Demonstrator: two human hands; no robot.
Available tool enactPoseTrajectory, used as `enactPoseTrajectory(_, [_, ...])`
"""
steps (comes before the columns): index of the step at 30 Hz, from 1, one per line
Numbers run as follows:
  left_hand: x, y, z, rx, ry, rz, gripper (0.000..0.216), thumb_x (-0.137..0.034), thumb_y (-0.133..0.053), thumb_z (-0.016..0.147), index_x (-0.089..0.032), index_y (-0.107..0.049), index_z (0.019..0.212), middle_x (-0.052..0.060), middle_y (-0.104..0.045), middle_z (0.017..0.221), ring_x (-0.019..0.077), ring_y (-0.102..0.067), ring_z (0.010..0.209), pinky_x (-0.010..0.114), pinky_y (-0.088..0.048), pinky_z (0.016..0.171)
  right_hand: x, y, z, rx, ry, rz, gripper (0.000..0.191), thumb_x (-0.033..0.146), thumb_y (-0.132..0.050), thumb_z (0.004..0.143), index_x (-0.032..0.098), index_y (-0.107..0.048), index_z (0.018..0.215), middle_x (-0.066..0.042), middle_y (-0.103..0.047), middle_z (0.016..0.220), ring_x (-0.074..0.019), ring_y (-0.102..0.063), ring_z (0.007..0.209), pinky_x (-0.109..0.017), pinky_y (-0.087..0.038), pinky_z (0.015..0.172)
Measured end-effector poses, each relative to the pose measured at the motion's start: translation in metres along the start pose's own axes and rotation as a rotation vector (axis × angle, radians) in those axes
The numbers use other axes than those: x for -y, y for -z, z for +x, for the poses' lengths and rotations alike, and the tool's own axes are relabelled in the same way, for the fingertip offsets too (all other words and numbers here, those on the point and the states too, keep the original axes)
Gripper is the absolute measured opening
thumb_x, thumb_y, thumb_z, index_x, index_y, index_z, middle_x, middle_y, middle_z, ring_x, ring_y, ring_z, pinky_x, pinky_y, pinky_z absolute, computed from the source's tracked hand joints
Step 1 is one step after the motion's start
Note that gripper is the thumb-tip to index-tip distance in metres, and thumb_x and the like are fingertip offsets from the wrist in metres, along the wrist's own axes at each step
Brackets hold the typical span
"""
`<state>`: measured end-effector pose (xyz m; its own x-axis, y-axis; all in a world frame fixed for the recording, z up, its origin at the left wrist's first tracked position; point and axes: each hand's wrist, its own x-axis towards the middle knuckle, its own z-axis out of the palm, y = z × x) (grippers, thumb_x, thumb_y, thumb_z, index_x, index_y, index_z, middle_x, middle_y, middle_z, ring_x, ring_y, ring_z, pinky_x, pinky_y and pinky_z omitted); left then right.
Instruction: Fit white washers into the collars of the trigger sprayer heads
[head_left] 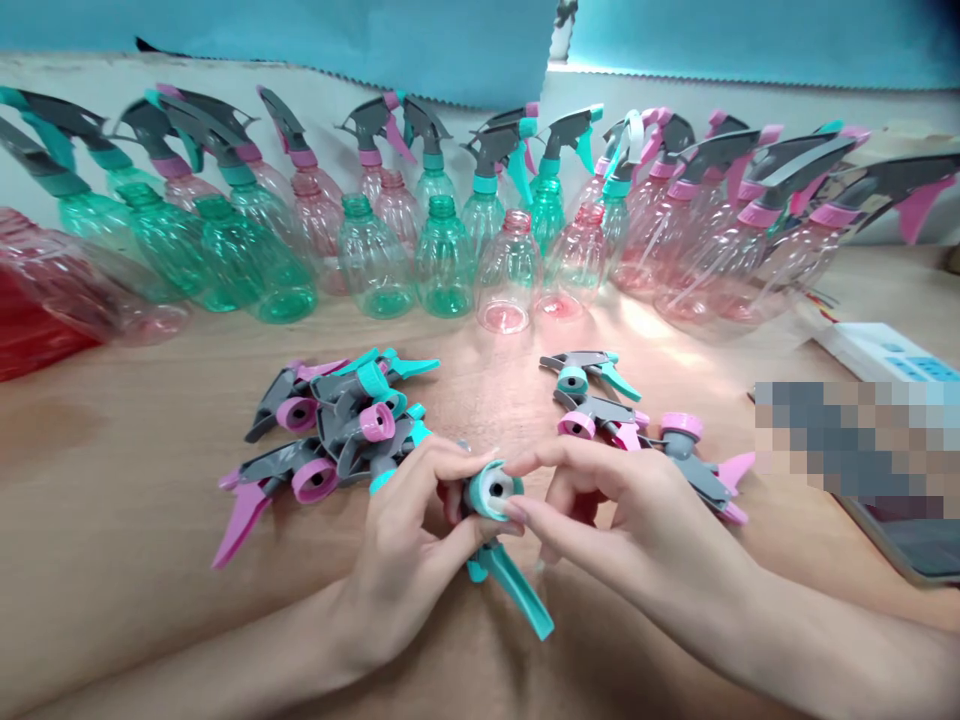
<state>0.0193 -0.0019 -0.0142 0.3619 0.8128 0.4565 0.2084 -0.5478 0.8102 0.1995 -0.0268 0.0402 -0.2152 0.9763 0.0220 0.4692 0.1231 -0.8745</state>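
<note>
A teal and grey trigger sprayer head [517, 590] is held near the front of the table, its round collar facing me and its teal trigger pointing down and right. My left hand [409, 545] is closed around the sprayer's body from the left. With thumb and index finger, my right hand [622, 510] grips the collar's right edge. Inside the collar a pale ring surrounds a dark hole. To the left lies a pile of pink, teal and grey sprayer heads [341, 415]. Several more sprayer heads [600, 410] lie beyond my right hand.
Clear green bottles [375, 260] and pink bottles [508, 270] stand across the back, many topped with sprayers. A red object [45, 315] sits at far left. At right are a phone [907, 545], partly pixelated, and a white and blue box [892, 350].
</note>
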Motion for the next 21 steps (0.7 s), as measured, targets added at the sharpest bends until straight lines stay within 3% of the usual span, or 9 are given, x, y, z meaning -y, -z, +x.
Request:
enactPoseTrajectory(11, [-0.001, -0.001, 0.001, -0.010, 0.006, -0.025, 0.018, -0.023, -0.067, 0.082, -0.023, -0.058, 0.098, 0.001, -0.053, 0.082, 0.0145, -0.052, 0.072, 0.024, -0.042, 0.057, 0.002, 0.004, 0.006, 0.111, -0.039, 0.057, 0.010, 0.027, -0.058, 0.083, 0.021, -0.064, 0.088, 0.007, -0.056, 0.048, -0.0089, -0.053, 0.044, -0.019, -0.037, 0.043])
enactPoseTrajectory(17, [-0.001, -0.002, -0.001, 0.003, -0.027, -0.012, 0.019, -0.019, -0.064, 0.083, -0.022, -0.057, 0.101, 0.001, -0.052, 0.081, 0.0145, -0.052, 0.071, 0.025, -0.043, 0.058, 0.002, 0.005, 0.004, 0.146, 0.040, -0.019, 0.010, 0.022, -0.056, 0.084, 0.021, -0.061, 0.093, 0.009, -0.050, 0.048, -0.0065, -0.047, 0.043, -0.018, -0.032, 0.042])
enactPoseTrajectory(21, [-0.002, -0.002, -0.001, 0.016, -0.056, -0.022, 0.018, -0.018, -0.064, 0.083, -0.021, -0.057, 0.099, 0.002, -0.054, 0.082, 0.0145, -0.052, 0.071, 0.026, -0.043, 0.059, 0.004, 0.012, 0.006, 0.262, 0.073, 0.004, 0.006, 0.021, -0.054, 0.086, 0.020, -0.055, 0.092, 0.009, -0.046, 0.054, -0.0061, -0.044, 0.047, -0.018, -0.031, 0.043])
